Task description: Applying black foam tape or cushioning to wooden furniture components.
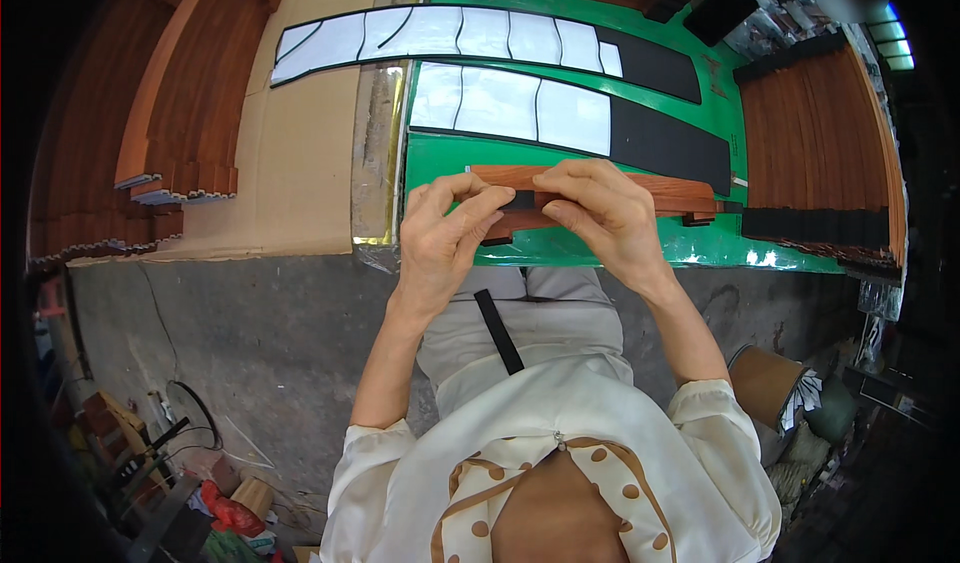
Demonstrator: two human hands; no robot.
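Note:
Both my hands are over a reddish-brown wood-grain strip [675, 191] at the near edge of the green table. A short black strip [522, 201] lies across its left part. My left hand [440, 228] pinches the black strip's left end between thumb and fingertips. My right hand [608, 213] is closed just beside it, thumb and fingers bent over the wood-grain strip; what its fingertips hold is hidden. Another black strip [498, 331] rests on my lap. Past my hands lie two long black bands with white pieces on them, a nearer one [575, 118] and a farther one [510, 38].
The green tabletop [720, 73] meets a cardboard sheet [300, 153] at left. Stacks of brown wood-grain strips stand left [200, 83] and right [815, 138]. A black phone-like slab [720, 11] lies at the back right. A round brown bin [765, 378] stands on the floor.

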